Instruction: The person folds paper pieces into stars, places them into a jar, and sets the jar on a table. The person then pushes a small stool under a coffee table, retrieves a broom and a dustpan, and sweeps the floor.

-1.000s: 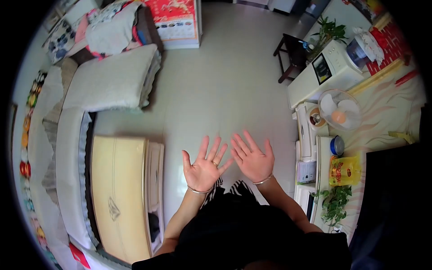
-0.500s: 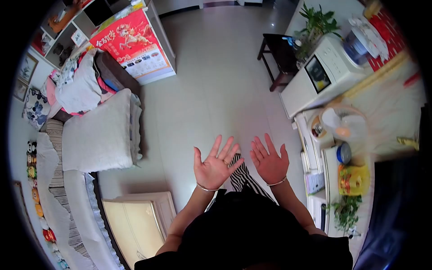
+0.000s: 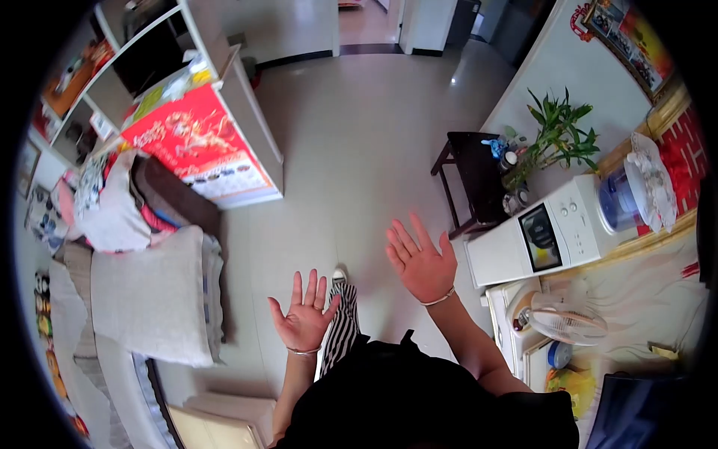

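Dark stool (image 3: 479, 176) stands at one o'clock from the right hand (image 3: 426, 271), left hand (image 3: 304, 322) at eight o'clock; both spread, grip released.

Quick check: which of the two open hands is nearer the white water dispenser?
The right hand, held higher in the view, toward the white water dispenser; the left hand is lower, beside the striped trouser leg.
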A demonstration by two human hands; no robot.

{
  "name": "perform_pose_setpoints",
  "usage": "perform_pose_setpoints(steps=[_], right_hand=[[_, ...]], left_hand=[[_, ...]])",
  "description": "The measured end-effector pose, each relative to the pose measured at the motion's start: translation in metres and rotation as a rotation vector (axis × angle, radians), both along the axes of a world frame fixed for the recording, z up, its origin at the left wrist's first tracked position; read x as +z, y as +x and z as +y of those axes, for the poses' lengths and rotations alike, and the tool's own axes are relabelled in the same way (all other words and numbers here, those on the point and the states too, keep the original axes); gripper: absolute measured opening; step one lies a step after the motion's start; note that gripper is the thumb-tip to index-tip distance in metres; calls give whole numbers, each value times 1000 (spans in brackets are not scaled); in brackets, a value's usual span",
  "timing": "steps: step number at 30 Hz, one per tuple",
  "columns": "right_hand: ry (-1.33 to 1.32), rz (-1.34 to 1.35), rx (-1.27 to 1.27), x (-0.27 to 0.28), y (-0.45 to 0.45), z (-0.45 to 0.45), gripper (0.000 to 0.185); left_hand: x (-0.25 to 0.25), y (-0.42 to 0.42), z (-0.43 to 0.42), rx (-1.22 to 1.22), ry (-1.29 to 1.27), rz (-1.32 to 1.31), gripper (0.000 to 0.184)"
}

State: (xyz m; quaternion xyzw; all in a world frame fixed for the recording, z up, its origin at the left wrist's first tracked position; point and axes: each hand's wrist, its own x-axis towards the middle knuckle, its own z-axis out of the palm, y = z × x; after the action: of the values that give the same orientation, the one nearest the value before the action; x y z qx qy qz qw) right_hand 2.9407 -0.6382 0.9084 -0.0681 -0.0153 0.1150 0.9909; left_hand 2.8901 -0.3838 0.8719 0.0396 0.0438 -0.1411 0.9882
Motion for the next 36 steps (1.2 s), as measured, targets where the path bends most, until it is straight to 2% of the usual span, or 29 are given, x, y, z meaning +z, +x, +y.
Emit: perform_pose_setpoints(steps=[3, 5, 9, 14, 20, 24, 29, 34, 36], right_hand=[[103, 102, -82, 4, 79, -5, 57], [52, 125, -124, 16, 123, -17, 57], [51, 99, -271, 16, 208, -43, 57], [30, 129, -393, 3, 313, -101, 56], [74, 150, -406, -9, 473, -206, 54], [58, 220, -318, 11, 602, -262, 54], [59, 27, -216, 33, 741, -313, 54], [60, 51, -286, 10, 853, -388, 56], [67, 84, -356, -5, 890, -427, 55]], left_hand=[[4, 115, -3, -110, 1, 23, 70], [18, 186, -20, -223, -22, 77, 71], [43, 317, -68, -456, -54, 22, 73], [48, 456, -141, -579, -91, -44, 75], [33, 598, -231, -536, -79, -23, 74], [47, 686, -270, -437, 17, 98, 74], [36, 797, -315, -289, 38, 95, 72], [3, 926, -380, -284, 14, 194, 70], [-3, 987, -416, -368, -6, 130, 68]])
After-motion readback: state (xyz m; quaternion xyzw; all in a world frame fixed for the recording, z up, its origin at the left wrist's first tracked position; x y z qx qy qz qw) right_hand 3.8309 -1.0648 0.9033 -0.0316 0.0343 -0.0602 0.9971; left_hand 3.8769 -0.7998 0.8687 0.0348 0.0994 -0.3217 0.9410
